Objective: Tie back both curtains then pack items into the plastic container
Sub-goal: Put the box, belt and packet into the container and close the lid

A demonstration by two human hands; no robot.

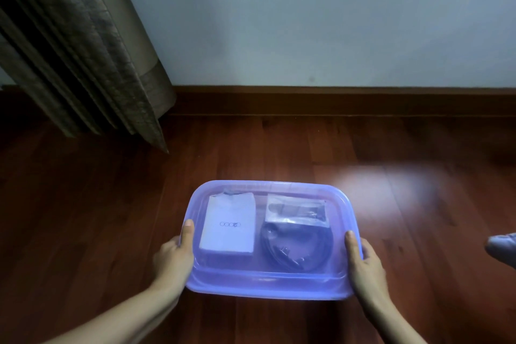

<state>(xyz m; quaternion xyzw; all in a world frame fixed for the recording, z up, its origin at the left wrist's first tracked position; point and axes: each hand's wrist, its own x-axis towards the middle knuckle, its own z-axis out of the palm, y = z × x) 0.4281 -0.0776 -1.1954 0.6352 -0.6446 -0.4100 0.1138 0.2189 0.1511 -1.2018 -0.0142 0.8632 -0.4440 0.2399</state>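
1. Open floor runs from the container to the far wall.
2. The curtain hangs down to the floor at far left, closing off that corner.
3. A blurred grey object juts in at the right edge.
4. The lid bars entry from above; the left hand and right hand grip the container's ends.

1. A wooden floor of dark reddish-brown planks fills the lower half of the view, its boards running away from the camera toward the wall.
2. A plain pale wall takes up the upper part, with a few faint marks on it.
3. A brown skirting board runs along the foot of the wall, where it meets the floor.
4. A soft whitish patch of light lies on the floor to the right of centre.
5. A blurred grey object pokes in at the right edge; it cannot be identified.
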